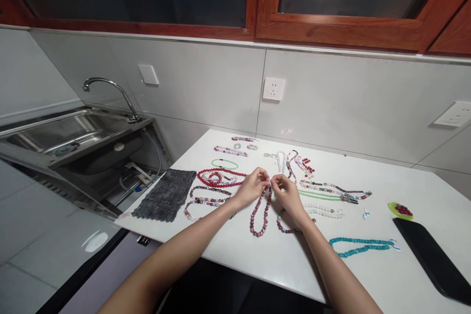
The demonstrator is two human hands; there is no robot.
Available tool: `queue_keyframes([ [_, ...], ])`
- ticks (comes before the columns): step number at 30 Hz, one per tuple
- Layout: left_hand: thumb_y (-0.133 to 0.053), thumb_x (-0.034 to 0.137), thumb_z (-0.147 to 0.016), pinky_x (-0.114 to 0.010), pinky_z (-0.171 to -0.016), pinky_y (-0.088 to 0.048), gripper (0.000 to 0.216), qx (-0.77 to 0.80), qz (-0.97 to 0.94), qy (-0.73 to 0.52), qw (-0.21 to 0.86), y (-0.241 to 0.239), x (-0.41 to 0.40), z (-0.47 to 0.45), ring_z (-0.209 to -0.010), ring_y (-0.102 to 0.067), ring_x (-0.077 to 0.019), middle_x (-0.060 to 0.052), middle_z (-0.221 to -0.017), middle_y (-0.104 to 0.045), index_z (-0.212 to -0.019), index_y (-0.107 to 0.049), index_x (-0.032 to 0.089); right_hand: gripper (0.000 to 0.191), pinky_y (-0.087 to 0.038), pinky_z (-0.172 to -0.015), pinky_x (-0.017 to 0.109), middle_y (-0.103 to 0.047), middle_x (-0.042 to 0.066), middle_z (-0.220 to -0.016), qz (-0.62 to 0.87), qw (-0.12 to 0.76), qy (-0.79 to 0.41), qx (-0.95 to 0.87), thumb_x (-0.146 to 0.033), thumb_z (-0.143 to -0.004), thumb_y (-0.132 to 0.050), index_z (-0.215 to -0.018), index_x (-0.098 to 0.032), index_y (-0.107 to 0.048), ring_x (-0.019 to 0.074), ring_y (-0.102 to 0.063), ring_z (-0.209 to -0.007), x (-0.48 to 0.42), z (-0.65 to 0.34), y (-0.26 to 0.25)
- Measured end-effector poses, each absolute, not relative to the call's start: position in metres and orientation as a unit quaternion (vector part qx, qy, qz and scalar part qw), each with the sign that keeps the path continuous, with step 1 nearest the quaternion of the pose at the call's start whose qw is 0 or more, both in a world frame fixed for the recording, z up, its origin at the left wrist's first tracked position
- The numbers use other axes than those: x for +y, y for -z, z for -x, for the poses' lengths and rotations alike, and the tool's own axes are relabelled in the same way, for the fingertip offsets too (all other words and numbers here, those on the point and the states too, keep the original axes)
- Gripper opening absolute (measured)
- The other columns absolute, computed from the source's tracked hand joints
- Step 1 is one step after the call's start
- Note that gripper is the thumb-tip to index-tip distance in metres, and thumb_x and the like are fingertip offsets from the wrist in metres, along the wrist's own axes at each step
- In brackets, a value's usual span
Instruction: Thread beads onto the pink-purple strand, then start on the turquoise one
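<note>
Over the desk point(257, 260), left hand point(252, 189) and right hand point(289, 196) pinch the red bead strand point(263, 213); a slipped end may scatter beads.

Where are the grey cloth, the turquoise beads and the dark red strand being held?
grey cloth point(165, 195): head view, its middle.
turquoise beads point(358, 241): head view, upper row.
dark red strand point(257, 233): head view, loop's bottom bend.

A home kitchen: steel sink point(66, 132), faucet point(110, 89), tiled wall point(331, 103)
</note>
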State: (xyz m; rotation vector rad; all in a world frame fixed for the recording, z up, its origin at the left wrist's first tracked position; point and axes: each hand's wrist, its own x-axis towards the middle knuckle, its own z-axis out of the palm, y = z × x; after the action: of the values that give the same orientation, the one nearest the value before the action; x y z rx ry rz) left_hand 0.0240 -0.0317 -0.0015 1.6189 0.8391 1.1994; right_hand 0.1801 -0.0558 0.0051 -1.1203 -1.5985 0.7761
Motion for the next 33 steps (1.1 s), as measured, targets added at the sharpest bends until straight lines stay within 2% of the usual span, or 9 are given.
queue_keyframes([
  [6,-0.065,0.019,-0.078,-0.030,-0.083,-0.048,0.021,0.337,-0.617,-0.511,0.494,0.006,-0.027,-0.026,-0.085,-0.060,-0.0133,-0.003,-0.089,-0.059,-0.094,-0.052,0.017,0.027,-0.043,-0.071,0.030,-0.065,0.006,-0.084,0.465,0.502,-0.339,-0.645,-0.044,-0.086,-0.052,-0.085,-0.019,-0.062,0.0187,-0.058,-0.076,-0.050,-0.181,0.000],
  [11,-0.075,0.026,-0.071,-0.032,-0.082,-0.050,0.037,0.338,-0.558,-0.528,0.544,0.004,-0.024,-0.024,-0.084,-0.061,-0.0139,-0.004,-0.087,-0.061,-0.097,-0.052,0.016,0.030,-0.044,-0.081,0.033,-0.068,0.008,-0.094,0.469,0.502,-0.357,-0.633,-0.046,-0.086,-0.052,-0.091,-0.020,-0.066,0.0209,-0.060,-0.086,-0.049,-0.185,-0.004],
  [16,-0.078,0.028,-0.068,-0.032,-0.082,-0.050,0.042,0.348,-0.535,-0.537,0.552,0.003,-0.023,-0.019,-0.087,-0.061,-0.0149,-0.007,-0.092,-0.062,-0.099,-0.053,0.016,0.029,-0.043,-0.088,0.037,-0.069,0.007,-0.098,0.452,0.467,-0.405,-0.643,-0.045,-0.085,-0.053,-0.092,-0.021,-0.068,0.0224,-0.061,-0.093,-0.054,-0.184,-0.009],
  [22,-0.077,0.026,-0.068,-0.031,-0.081,-0.050,0.042,0.348,-0.525,-0.558,0.540,0.004,-0.020,-0.017,-0.087,-0.062,-0.0150,-0.007,-0.095,-0.062,-0.101,-0.054,0.016,0.029,-0.046,-0.083,0.037,-0.070,0.008,-0.095,0.440,0.462,-0.435,-0.635,-0.046,-0.081,-0.060,-0.090,-0.020,-0.070,0.0229,-0.062,-0.087,-0.057,-0.181,-0.008],
  [33,-0.078,0.024,-0.068,-0.030,-0.080,-0.050,0.040,0.336,-0.535,-0.565,0.530,-0.002,-0.024,-0.017,-0.081,-0.063,-0.0143,-0.005,-0.083,-0.063,-0.099,-0.055,0.015,0.021,-0.045,-0.077,0.034,-0.069,0.006,-0.087,0.451,0.480,-0.455,-0.599,-0.040,-0.078,-0.066,-0.081,-0.019,-0.068,0.0201,-0.060,-0.079,-0.055,-0.182,-0.005],
])
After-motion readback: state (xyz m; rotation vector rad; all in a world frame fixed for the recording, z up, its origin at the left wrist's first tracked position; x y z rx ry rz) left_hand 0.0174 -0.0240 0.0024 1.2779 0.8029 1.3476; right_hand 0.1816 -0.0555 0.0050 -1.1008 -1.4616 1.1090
